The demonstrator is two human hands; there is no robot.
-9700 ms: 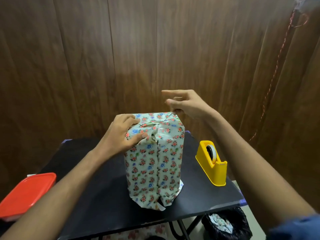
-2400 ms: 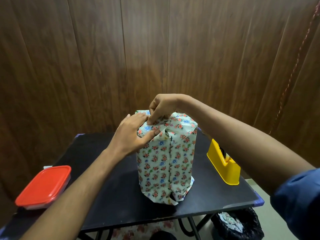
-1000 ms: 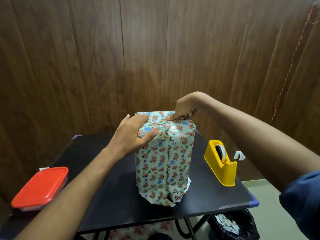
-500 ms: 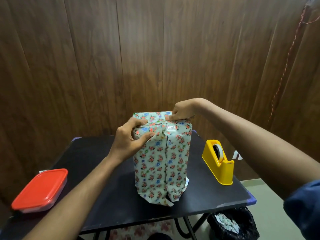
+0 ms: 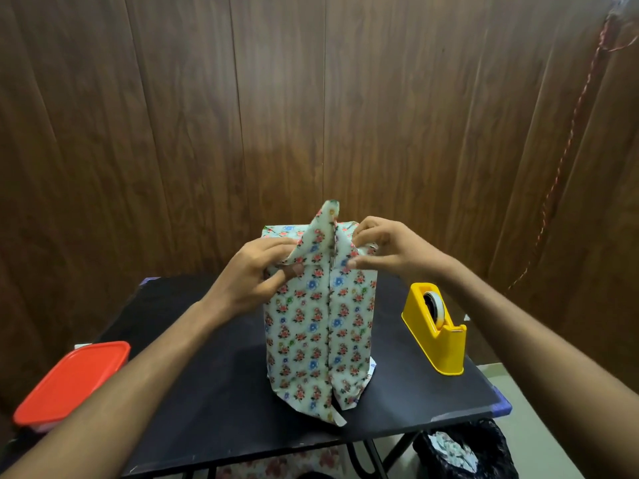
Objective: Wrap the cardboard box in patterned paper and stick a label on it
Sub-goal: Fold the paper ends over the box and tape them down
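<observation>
The box wrapped in floral patterned paper (image 5: 316, 326) stands upright in the middle of the black table (image 5: 214, 402). At its top near edge a triangular paper flap (image 5: 323, 233) sticks up. My left hand (image 5: 256, 274) pinches the flap's left corner against the box's upper left edge. My right hand (image 5: 383, 250) pinches the flap's right corner at the upper right edge. A vertical paper seam runs down the near face. No label is in view.
A yellow tape dispenser (image 5: 437, 335) stands on the table to the right of the box. A red-lidded container (image 5: 71, 383) sits at the table's left edge. A black bin (image 5: 463, 451) with paper scraps stands under the right side. A wooden wall is behind.
The folded top flap has come up and now stands as a triangle. My right hand moved from the far top edge to the near right corner; my left hand shifted to pinch the left corner.
</observation>
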